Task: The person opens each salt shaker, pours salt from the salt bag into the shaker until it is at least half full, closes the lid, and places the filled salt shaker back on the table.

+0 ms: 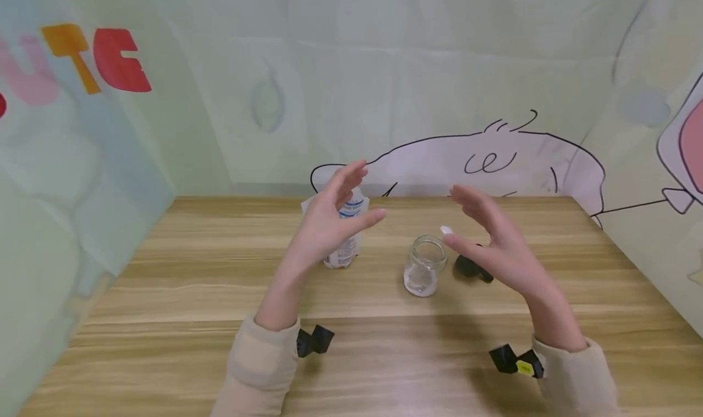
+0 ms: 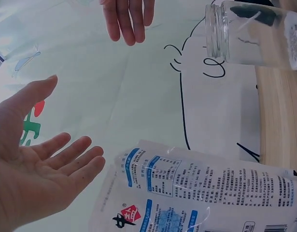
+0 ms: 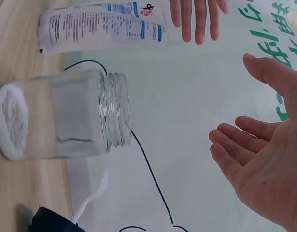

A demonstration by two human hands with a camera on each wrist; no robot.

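Glass jar: upright and lidless on the counter, right of centre in the head view, a white layer at its bottom; a careless low sweep by the right grip could tip it and spill that layer.
Printed bag: upright near mid-frame, partly hidden by the left grip; an off-centre bump might topple it.
Dark object: just right of the jar; nudged leftward, it could knock the glass.
Left grip: wide, holding nothing; the bag shows behind it, the jar to its lower right.
Right grip: also wide and without a load; the jar sits to its lower left, untouched.
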